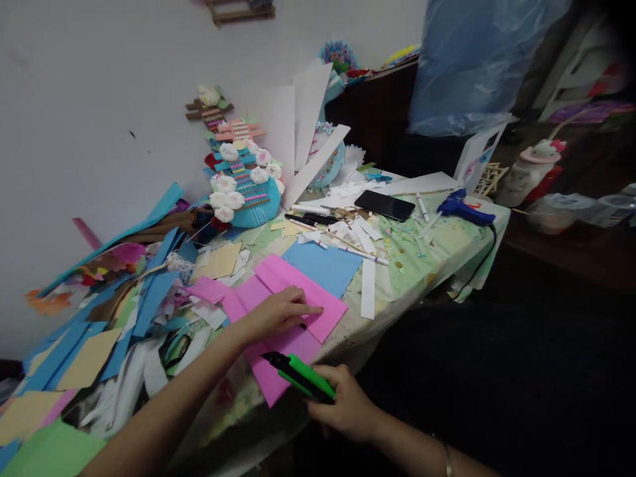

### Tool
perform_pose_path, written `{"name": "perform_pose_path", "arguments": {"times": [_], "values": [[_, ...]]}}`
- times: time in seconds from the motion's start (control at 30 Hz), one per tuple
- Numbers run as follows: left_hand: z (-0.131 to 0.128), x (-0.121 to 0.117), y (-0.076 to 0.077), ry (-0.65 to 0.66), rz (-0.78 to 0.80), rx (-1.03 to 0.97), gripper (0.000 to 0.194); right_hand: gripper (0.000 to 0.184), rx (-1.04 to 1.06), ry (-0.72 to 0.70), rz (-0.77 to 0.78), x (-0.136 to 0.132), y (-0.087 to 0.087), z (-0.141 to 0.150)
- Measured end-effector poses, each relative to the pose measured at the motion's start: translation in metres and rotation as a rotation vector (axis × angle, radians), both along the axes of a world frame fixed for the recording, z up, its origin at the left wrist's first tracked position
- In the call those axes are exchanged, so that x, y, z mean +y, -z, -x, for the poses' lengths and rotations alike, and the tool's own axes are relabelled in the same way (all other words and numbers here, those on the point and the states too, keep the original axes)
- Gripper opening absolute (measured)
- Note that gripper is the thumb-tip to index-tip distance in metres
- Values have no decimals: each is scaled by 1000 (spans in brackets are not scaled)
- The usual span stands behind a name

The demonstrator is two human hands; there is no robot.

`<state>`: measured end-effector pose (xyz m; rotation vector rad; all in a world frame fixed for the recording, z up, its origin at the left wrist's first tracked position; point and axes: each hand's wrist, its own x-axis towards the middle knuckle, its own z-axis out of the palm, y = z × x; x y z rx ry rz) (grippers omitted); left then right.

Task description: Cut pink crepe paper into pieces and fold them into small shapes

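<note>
Along the table's [402, 285] near edge lies the pink paper [297, 343], partly over a blue sheet [330, 265]. My left hand [281, 311] rests on it, index finger stretched out, others bent. My right hand [345, 404] is wrapped around the green cutter [302, 376]; whether its dark tip touches the paper, I cannot tell.

My table [424, 255], under a stained, pale green cover, slants across the frame from lower left to right. Mid-frame I have folded pink paper [298, 344] overlapping a blue sheet [330, 265], with a white strip [368, 288] just right of it. Above lies a black phone [385, 205]; towards the right, a blue glue gun [467, 209]. Coloured paper pieces [89, 361] crowd my left side.
</note>
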<state>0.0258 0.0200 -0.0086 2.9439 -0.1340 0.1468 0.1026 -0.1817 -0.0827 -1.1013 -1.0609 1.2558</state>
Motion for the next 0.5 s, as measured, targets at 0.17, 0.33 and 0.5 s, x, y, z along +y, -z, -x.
{"name": "perform_pose_path", "arguments": {"times": [0.17, 0.33, 0.5], "values": [[-2, -14, -5, -56, -67, -31, 36, 8, 23, -41, -4, 1, 2, -3], [-1, -18, 0, -80, -144, -54, 41, 9, 40, -49, 2, 2, 5, -3], [2, -12, 12, -80, -151, -23, 44, 12, 48, -44, 14, 2, 4, -3]]}}
